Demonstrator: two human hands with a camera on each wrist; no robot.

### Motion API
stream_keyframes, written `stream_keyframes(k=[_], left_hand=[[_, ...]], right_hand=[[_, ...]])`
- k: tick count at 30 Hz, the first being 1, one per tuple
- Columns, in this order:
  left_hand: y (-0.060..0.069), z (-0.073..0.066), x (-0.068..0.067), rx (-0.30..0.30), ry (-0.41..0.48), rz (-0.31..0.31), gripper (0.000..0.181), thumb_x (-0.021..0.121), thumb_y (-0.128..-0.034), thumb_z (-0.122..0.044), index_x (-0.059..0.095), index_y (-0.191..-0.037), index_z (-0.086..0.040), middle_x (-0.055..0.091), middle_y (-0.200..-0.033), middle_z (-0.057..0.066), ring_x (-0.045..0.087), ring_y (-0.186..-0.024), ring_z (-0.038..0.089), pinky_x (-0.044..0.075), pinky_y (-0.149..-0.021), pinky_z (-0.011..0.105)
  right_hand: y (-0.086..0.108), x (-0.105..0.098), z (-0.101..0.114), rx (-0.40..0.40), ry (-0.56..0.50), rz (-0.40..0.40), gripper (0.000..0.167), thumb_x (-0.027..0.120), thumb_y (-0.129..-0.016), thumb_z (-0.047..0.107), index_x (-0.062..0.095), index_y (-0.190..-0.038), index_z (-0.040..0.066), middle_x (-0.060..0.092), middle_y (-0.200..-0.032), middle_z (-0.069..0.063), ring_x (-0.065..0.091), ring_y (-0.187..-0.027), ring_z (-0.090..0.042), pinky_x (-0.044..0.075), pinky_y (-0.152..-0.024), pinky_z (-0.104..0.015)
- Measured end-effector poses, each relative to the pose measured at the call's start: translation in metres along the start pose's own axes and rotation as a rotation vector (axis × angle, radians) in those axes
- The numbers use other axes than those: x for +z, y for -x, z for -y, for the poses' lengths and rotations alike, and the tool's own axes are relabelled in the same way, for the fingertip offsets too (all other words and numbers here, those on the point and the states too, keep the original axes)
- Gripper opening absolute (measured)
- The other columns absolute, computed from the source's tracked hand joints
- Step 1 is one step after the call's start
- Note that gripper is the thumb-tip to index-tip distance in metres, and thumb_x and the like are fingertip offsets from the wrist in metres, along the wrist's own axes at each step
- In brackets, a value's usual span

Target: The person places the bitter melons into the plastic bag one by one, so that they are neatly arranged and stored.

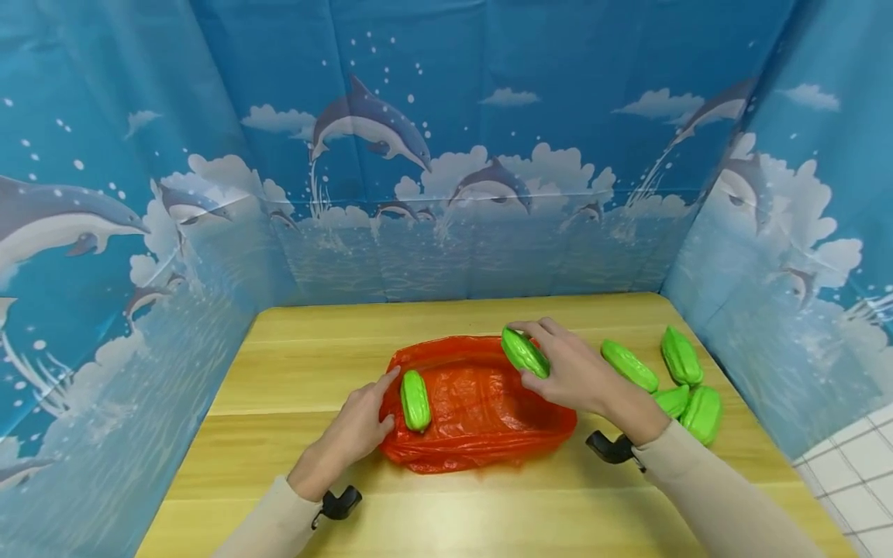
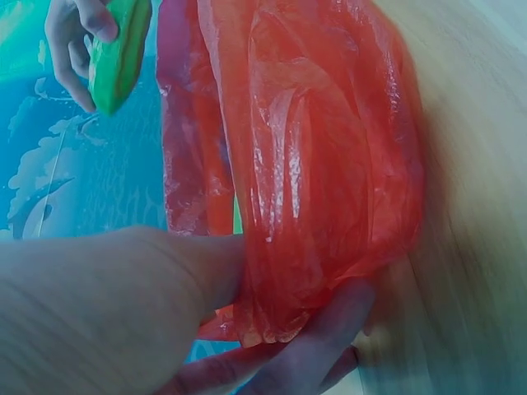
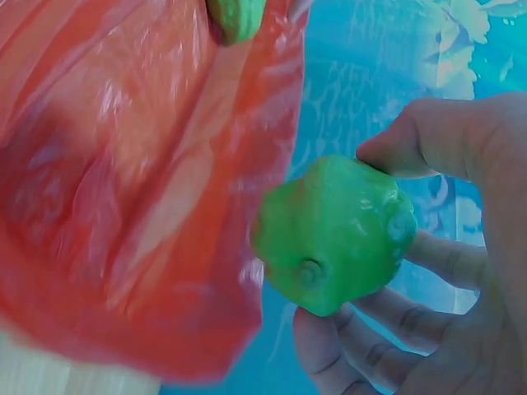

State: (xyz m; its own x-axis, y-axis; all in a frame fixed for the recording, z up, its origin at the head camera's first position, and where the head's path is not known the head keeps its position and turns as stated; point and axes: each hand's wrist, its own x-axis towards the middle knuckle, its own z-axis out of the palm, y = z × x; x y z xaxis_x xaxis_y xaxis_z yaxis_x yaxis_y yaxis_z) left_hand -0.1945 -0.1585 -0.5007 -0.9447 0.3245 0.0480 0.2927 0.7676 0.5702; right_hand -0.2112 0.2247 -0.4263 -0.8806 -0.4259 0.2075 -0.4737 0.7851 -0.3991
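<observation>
A red plastic bag [image 1: 481, 399] lies spread open on the table, its mouth upward. My left hand [image 1: 356, 426] grips the bag's left edge; in the left wrist view the thumb is inside the rim and the fingers [image 2: 317, 346] are outside. One green ridged fruit [image 1: 415, 401] lies in the bag's left end, close to that hand. Above the bag's back right rim, my right hand [image 1: 575, 372] holds another green ridged fruit [image 1: 523, 353]. The right wrist view shows that fruit's lobed end [image 3: 329, 234] between thumb and fingers, apart from the bag.
Several more green ridged fruits [image 1: 680, 356] lie grouped at the table's right side, beyond my right wrist. The wooden table [image 1: 300, 372] is bounded at the back and sides by a blue dolphin-printed curtain [image 1: 460, 256]. White tiles [image 1: 854, 473] show at the lower right.
</observation>
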Motion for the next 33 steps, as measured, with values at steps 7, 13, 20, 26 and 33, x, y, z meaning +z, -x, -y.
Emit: stream_keyframes(k=[7, 13, 20, 26, 33], left_hand=[[-0.001, 0.000, -0.001, -0.002, 0.000, -0.007, 0.085, 0.082, -0.1011, 0.005, 0.046, -0.177, -0.003, 0.071, -0.157, 0.029, 0.076, -0.132, 0.040, 0.069, -0.111, 0.057], [-0.003, 0.001, -0.002, -0.003, 0.017, -0.001, 0.085, 0.082, -0.1019, 0.004, 0.044, -0.178, -0.003, 0.070, -0.158, 0.029, 0.074, -0.137, 0.042, 0.067, -0.115, 0.059], [-0.003, 0.001, -0.003, -0.005, -0.007, 0.007, 0.086, 0.083, -0.1015, 0.003, 0.044, -0.178, -0.004, 0.072, -0.153, 0.030, 0.076, -0.134, 0.042, 0.068, -0.113, 0.058], [-0.002, -0.001, -0.003, 0.006, -0.004, 0.019, 0.087, 0.083, -0.1016, 0.002, 0.044, -0.179, -0.004, 0.072, -0.152, 0.030, 0.076, -0.132, 0.041, 0.069, -0.111, 0.057], [0.004, 0.001, -0.001, 0.012, 0.013, 0.019, 0.086, 0.083, -0.1007, 0.004, 0.045, -0.177, -0.003, 0.068, -0.162, 0.029, 0.070, -0.148, 0.048, 0.063, -0.120, 0.063]], right_hand=[[-0.020, 0.014, 0.014, -0.012, 0.003, 0.054, 0.076, 0.082, -0.104, 0.029, 0.054, -0.174, 0.018, 0.068, -0.153, -0.015, 0.069, -0.106, -0.023, 0.064, -0.087, -0.045], [-0.033, 0.026, 0.021, -0.015, -0.048, 0.089, 0.078, 0.083, -0.103, 0.026, 0.053, -0.174, 0.019, 0.068, -0.154, -0.014, 0.069, -0.106, -0.022, 0.064, -0.088, -0.043], [-0.047, 0.037, 0.031, -0.032, -0.113, 0.165, 0.076, 0.081, -0.104, 0.025, 0.052, -0.174, 0.016, 0.068, -0.151, -0.015, 0.067, -0.110, -0.023, 0.062, -0.085, -0.039], [-0.056, 0.045, 0.037, -0.030, -0.131, 0.239, 0.079, 0.082, -0.104, 0.026, 0.050, -0.176, 0.015, 0.067, -0.148, -0.013, 0.065, -0.110, -0.022, 0.060, -0.083, -0.036], [-0.066, 0.058, 0.047, -0.036, -0.135, 0.330, 0.074, 0.085, -0.105, 0.027, 0.054, -0.172, 0.016, 0.068, -0.152, -0.012, 0.066, -0.122, -0.025, 0.065, -0.098, -0.044]])
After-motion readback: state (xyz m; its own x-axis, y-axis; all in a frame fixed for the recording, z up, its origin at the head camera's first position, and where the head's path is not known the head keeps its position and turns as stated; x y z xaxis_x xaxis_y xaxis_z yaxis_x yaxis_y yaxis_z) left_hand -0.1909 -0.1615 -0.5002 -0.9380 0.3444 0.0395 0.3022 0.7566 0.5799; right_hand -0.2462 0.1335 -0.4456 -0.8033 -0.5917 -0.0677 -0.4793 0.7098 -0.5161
